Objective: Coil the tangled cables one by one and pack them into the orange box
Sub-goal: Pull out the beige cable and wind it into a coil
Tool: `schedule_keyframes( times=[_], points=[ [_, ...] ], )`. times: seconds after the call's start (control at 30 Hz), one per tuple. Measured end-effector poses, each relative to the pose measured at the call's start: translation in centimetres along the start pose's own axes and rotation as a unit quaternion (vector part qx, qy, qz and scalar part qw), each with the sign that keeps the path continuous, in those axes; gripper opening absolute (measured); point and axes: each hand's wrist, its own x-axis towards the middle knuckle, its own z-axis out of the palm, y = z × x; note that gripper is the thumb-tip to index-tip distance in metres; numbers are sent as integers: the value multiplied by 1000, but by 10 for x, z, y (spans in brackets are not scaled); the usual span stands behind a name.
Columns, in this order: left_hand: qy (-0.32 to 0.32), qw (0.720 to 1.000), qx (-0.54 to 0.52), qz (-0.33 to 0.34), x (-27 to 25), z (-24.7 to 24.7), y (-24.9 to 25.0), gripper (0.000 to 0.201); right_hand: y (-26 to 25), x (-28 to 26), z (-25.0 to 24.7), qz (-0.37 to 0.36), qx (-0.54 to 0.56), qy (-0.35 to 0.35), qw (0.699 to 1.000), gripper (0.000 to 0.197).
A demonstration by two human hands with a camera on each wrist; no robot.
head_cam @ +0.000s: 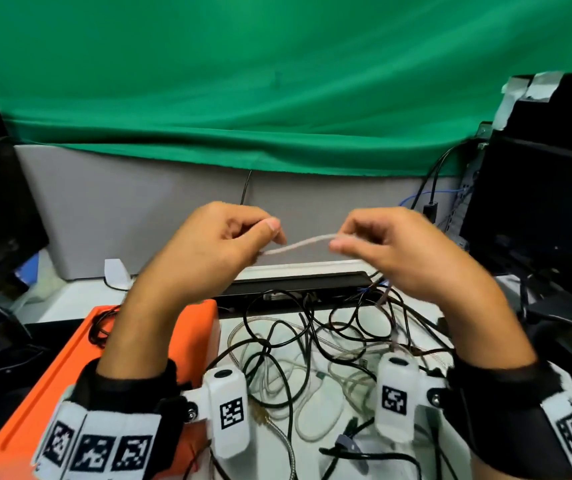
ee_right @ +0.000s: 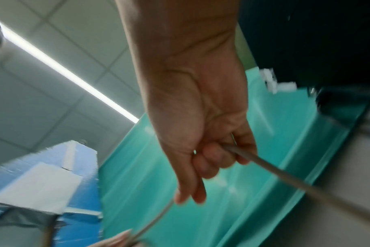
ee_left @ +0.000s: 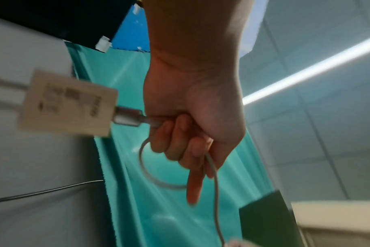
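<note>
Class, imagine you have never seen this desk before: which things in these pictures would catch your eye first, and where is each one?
First, the two raised hands at the centre: the left hand and right hand pinch a pale cable stretched between them. Below them a tangle of cables sprawls over the white desk, with the orange box at lower left. Behind everything hangs a green cloth.

Green cloth (head_cam: 277, 98) drapes over a grey partition (head_cam: 160, 216); ceiling light strip (ee_left: 306, 70) overhead
</note>
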Motion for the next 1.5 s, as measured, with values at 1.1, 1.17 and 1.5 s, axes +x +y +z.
schedule_keyframes(
  times=[1.1,1.17,1.5],
  points=[
    [82,776,-626,-1,6,-16,8,46,16,15,32,49,-95,-5,994,42],
    [115,780,-615,7,8,-6,15,40,-4,10,44,-1,-71,-22,997,32],
    [69,670,-734,-91,3,-40,-13,22,0,19,27,-52,391,159,905,11]
  ],
)
